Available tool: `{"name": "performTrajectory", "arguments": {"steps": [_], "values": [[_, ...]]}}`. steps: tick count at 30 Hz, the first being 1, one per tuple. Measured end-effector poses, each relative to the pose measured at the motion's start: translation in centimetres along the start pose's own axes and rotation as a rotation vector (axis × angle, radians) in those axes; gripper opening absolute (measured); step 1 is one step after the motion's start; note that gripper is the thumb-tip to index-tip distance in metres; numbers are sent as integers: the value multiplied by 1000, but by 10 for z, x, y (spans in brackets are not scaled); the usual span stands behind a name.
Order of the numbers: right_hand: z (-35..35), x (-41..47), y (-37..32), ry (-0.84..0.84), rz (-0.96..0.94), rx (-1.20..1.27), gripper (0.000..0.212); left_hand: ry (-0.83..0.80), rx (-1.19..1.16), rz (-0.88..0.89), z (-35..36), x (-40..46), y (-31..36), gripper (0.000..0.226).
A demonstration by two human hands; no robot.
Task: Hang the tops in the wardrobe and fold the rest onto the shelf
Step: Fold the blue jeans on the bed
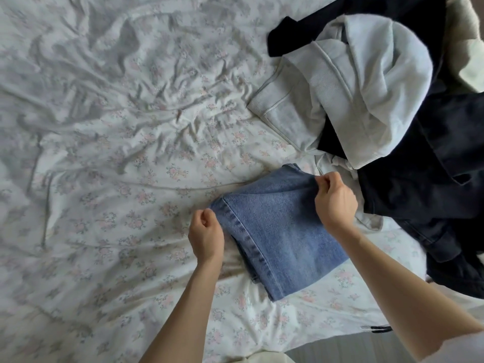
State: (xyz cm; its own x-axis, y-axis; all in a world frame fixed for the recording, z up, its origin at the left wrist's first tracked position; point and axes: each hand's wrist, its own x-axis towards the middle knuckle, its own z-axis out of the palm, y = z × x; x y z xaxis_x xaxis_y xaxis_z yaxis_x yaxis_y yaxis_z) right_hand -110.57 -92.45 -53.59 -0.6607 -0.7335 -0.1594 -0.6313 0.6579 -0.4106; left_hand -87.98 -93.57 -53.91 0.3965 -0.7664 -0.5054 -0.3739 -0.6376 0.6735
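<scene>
1. Blue denim is sitting between the two hands: the folded jeans (277, 231) are lying on the bed as a compact, slightly skewed rectangle, with a stitched seam running along the left side.
2. The left hand (206, 235) is curling its fingers at the jeans' far left corner, pinching the denim edge just beside the seam.
3. The right hand (335, 203) is pinching the far right corner of the jeans, fingers bent over a small fold of fabric that is lifting a little off the layer beneath.
4. Both bare forearms are reaching in from the lower edge of the view, so the jeans are lying directly ahead of the person, with the near end of the fold resting free on the sheet.
5. The floral bedsheet (117, 166), white with small pale pink flowers, is lying wrinkled under everything and spreading wide to the left.
6. To the right of the right hand, a pile of clothes is sitting on the bed: a light grey sweatshirt (353, 82) is draping over dark navy garments (429, 184), which are running down towards the bed's near right edge.
7. The jeans are lying just beside this pile, apart from the grey top.
</scene>
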Motion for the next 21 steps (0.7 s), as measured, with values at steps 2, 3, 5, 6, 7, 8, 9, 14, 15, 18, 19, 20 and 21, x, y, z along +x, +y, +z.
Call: {"name": "performTrajectory", "arguments": {"steps": [2,3,5,6,7,8,9,14,15,18,19,20,21], "values": [[3,3,1,-111,41,-53,28,-79,-39,-122,3,8,-2,31],[5,9,1,-196,49,-90,28,-141,-18,-164,3,17,-2,29],[4,20,-3,-336,38,-167,27,-229,127,-158,1,34,0,19],[3,26,-7,-361,21,-186,24,-237,179,-129,0,43,4,12],[4,33,-14,-358,-5,-188,21,-243,211,-87,-1,52,9,8],[5,40,-21,-347,-37,-181,21,-259,233,-31,1,60,15,14],[8,46,-29,-344,-65,-167,21,-292,270,20,3,66,22,24],[33,66,-61,-486,-81,-175,40,-523,606,-14,19,83,45,19],[36,68,-63,-498,-84,-217,45,-563,633,-37,20,85,45,24],[41,72,-64,-545,-115,-338,42,-659,723,-53,17,88,51,24],[41,72,-63,-572,-134,-360,34,-681,762,-51,16,87,53,18],[41,72,-63,-601,-145,-366,29,-690,781,-49,16,86,55,17],[41,70,-62,-616,-152,-358,28,-690,785,-44,17,87,55,19]]}}
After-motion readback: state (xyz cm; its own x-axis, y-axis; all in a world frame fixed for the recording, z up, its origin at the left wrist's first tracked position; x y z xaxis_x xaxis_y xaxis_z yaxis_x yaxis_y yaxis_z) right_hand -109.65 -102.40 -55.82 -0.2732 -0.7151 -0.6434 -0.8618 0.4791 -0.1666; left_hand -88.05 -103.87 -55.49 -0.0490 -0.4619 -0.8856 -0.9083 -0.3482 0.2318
